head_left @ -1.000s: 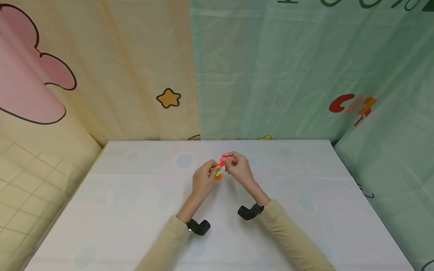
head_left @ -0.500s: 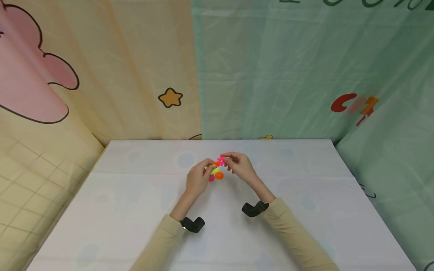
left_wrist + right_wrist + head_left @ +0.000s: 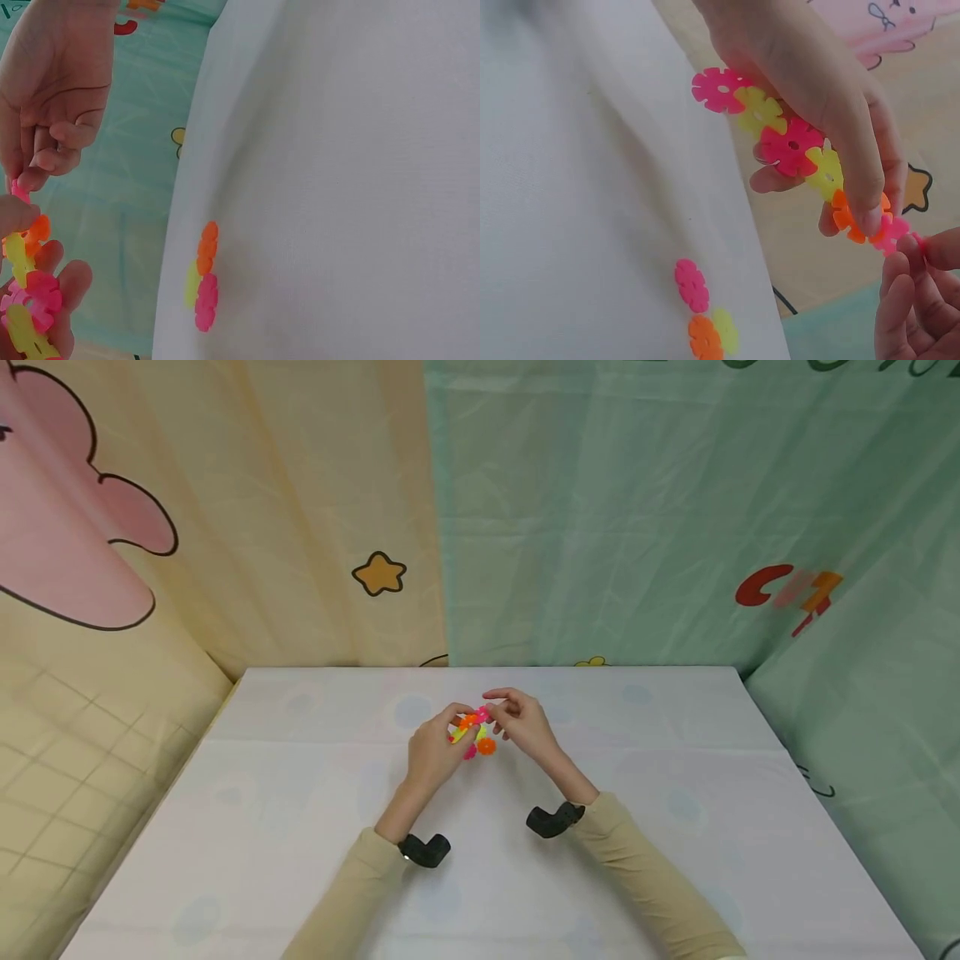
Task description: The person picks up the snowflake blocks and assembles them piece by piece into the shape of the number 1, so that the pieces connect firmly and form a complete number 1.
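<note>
A chain of interlocking flower-shaped plastic discs (image 3: 793, 145), in pink, yellow and orange, slants across my left hand (image 3: 435, 750). The left thumb presses on an orange disc (image 3: 847, 217) near the chain's end, with fingers behind the chain. My right hand (image 3: 525, 727) pinches a small pink disc (image 3: 889, 232) at that end, beside the orange one; fingers partly hide how they join. In the head view the right index finger stretches out above the pinch. Below the hands, three loose discs lie on the table: pink (image 3: 692, 286), orange (image 3: 705, 337) and yellow (image 3: 726, 330).
A white-covered table (image 3: 300, 860) spreads under both arms. Its far edge meets a printed curtain, cream (image 3: 300, 527) at left and green (image 3: 600, 527) at right. Black cameras (image 3: 424, 852) sit on the wrists.
My left hand has shifted slightly left and turned, showing more of the chain and the loose discs. The right hand stays near the chain's end, its index finger now lifted and extended.
</note>
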`<state>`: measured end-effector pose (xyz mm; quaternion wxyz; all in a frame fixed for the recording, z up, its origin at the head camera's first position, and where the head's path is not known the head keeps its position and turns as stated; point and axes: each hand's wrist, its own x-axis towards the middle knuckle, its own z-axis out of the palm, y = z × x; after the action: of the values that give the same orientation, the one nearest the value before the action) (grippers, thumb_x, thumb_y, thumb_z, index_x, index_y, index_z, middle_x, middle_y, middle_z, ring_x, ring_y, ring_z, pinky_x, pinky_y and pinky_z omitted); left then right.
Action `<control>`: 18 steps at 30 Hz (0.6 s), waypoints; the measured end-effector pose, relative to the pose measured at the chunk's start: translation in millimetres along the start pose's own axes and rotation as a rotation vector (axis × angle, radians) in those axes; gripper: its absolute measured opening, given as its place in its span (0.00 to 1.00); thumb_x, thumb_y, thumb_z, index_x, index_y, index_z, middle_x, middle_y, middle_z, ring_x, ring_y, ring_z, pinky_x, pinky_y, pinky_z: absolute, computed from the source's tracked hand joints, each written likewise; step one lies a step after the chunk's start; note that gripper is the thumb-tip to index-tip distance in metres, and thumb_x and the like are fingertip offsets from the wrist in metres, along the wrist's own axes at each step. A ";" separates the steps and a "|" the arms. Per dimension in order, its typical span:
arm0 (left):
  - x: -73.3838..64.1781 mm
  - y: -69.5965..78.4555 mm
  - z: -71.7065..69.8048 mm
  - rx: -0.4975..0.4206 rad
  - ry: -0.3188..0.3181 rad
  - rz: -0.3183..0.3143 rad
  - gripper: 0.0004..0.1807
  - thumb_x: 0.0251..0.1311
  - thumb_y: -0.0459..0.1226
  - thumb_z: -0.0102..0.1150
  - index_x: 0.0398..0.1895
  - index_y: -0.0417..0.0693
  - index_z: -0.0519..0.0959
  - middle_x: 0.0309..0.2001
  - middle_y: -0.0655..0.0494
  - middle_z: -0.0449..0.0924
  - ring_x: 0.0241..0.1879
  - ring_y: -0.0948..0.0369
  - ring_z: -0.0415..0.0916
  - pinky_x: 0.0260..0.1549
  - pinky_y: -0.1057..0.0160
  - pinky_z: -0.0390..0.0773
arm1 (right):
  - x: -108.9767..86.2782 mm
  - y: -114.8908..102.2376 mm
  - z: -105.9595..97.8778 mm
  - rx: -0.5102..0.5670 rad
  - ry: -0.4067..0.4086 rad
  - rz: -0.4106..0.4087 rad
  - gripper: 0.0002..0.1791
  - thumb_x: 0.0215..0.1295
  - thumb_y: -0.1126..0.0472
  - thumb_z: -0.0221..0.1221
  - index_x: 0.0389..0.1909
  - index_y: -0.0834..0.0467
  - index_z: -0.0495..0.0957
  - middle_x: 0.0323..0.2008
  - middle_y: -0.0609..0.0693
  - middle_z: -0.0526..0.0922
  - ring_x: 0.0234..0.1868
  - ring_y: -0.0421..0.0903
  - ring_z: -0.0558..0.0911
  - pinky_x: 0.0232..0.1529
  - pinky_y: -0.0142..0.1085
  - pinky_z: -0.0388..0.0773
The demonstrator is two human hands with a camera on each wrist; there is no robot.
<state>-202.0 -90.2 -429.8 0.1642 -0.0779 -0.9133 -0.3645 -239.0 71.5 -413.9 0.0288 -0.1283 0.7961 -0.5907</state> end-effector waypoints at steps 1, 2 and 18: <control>0.0 -0.9 -0.4 0.004 0.004 -0.004 0.14 0.60 0.44 0.63 0.47 0.52 0.79 0.38 0.49 0.85 0.15 0.63 0.61 0.17 0.70 0.65 | 0.4 0.2 0.9 -0.001 -0.007 0.002 0.16 0.69 0.63 0.55 0.54 0.64 0.75 0.34 0.67 0.82 0.21 0.44 0.76 0.26 0.33 0.76; 0.0 -1.9 -0.8 0.007 0.007 -0.010 0.14 0.60 0.44 0.63 0.47 0.52 0.79 0.38 0.49 0.85 0.15 0.63 0.61 0.17 0.70 0.66 | 0.6 0.4 1.4 0.001 -0.011 0.003 0.16 0.69 0.63 0.54 0.55 0.64 0.75 0.35 0.67 0.82 0.21 0.42 0.76 0.26 0.34 0.77; -1.4 -16.1 -11.4 -0.013 -0.005 -0.119 0.18 0.61 0.48 0.62 0.50 0.51 0.78 0.42 0.47 0.84 0.19 0.62 0.71 0.23 0.68 0.73 | 2.7 16.9 11.1 -0.093 0.007 0.047 0.14 0.64 0.63 0.59 0.51 0.59 0.79 0.37 0.59 0.82 0.31 0.61 0.79 0.26 0.28 0.74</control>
<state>-202.1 -109.7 -432.8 0.1395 -0.0256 -0.9143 -0.3793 -242.3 65.0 -433.0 0.0339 -0.1086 0.8256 -0.5526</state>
